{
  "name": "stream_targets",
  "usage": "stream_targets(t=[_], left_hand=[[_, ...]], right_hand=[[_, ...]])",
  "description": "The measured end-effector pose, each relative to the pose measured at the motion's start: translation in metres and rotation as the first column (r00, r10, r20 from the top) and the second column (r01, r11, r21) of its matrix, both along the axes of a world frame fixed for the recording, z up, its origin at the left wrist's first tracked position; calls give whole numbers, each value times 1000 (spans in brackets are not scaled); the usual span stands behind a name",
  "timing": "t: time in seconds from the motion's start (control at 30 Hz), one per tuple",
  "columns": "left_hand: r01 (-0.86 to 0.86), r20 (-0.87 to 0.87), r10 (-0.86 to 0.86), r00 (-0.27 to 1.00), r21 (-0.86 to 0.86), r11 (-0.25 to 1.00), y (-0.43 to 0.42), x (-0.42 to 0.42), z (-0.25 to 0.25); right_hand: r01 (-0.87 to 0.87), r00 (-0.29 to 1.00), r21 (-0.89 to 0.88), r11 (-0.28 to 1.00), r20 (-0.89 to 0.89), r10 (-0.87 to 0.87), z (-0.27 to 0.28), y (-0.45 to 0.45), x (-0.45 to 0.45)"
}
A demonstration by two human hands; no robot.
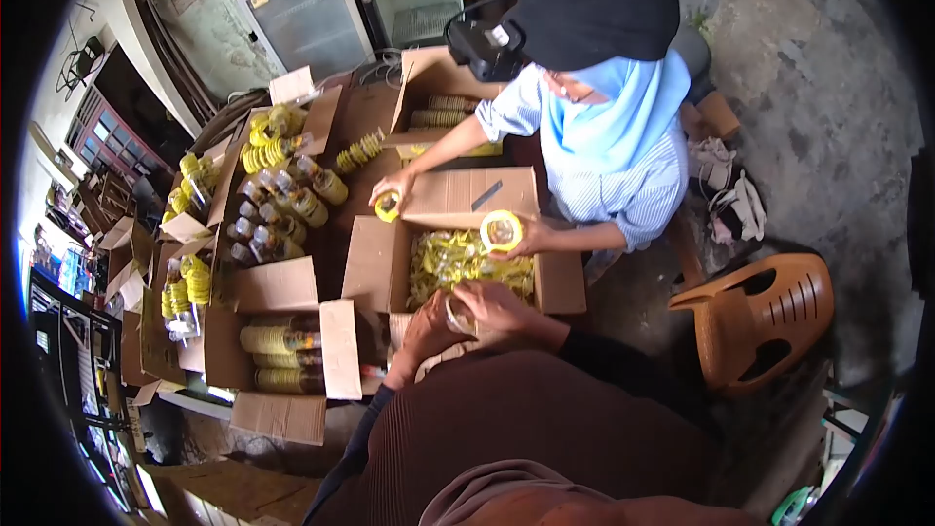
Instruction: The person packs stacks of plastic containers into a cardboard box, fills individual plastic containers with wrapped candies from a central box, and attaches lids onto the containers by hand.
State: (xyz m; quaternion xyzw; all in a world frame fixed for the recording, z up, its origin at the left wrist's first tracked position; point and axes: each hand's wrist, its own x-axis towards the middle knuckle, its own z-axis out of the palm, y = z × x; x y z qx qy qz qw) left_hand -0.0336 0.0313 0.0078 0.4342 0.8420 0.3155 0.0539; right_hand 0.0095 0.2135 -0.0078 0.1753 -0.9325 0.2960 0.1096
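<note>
My left hand (434, 327) and my right hand (495, 305) meet close to my body, fingers closed around a small round clear container (461, 317). Its contents are too small to make out. Just beyond them is an open cardboard box (373, 268) filled with clear plastic pieces with yellow parts (458, 261). Across the box, a co-worker holds a yellow-rimmed round clear piece (502, 231) in one hand. The other hand of that person is at a second yellow round piece (388, 204).
Several bottles (292, 200) stand on the table to the left, near yellow ring-shaped stacks (268, 154). An open carton (341, 351) holds more stacks. Behind are a fridge (310, 15) and another carton (414, 68). An orange plastic chair (755, 321) lies tipped at the right.
</note>
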Motion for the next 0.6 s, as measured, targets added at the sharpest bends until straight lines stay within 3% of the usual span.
stream_targets(t=[0.03, 0.1, 0.17, 0.3, 0.33, 0.4, 0.5, 0.6], left_hand=[[-5, 21, 5, 1000, -21, 1000, -2, -3, 0], [153, 406, -152, 901, 31, 988, -2, -10, 0], [211, 507, -232, 830, 101, 972, -1, -8, 22], [211, 660, -228, 715, 107, 972, -10, -9, -7], [207, 657, -230, 718, 113, 972, -10, -8, -14], [209, 399, -237, 886, 113, 971, -9, -3, -22], [103, 427, -208, 880, 256, 961, -7, 0, -25], [-1, 238, -33, 971, 143, 990, -5, 0, -30]], right_hand=[[-21, 997, -12, 1000, -72, 20, 5, 1, 1], [-58, 998, 8, 998, -8, 58, 4, 2, 1], [-91, 996, 33, 995, 4, 91, 1, 3, 3], [-158, 985, 65, 985, 83, 153, 8, -1, 11], [-136, 990, 49, 990, 41, 134, 4, -2, 11], [-139, 988, -26, 990, 66, 140, 5, 1, 9], [-76, 988, -188, 979, 117, 99, 8, 1, 10], [42, 993, -272, 961, 121, -9, -10, -7, 0]])
